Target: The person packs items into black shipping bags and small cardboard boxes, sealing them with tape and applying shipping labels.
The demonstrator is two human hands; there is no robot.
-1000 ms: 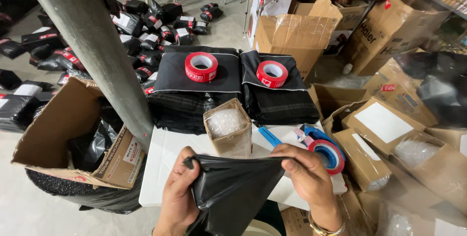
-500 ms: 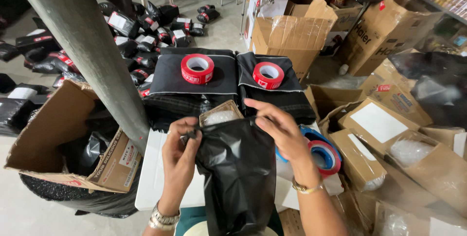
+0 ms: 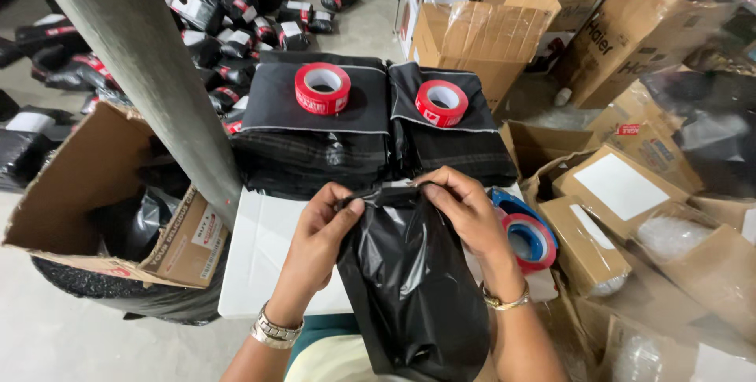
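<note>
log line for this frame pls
left hand: pinching bag top | right hand: pinching bag top | black plastic bag: upright over white table | blue tape dispenser: right of bag

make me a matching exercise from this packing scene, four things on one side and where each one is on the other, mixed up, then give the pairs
Things:
1. black plastic bag
2. left red tape roll
3. blue-and-red tape roll
4. open cardboard box

Places:
A. on the floor left of the white table, beside the grey post
B. on the table just right of the right hand
C. pinched at its top edge by the left hand and the right hand
D. on top of a stack of folded black bags

Pairs: 1-C, 2-D, 3-B, 4-A
</note>
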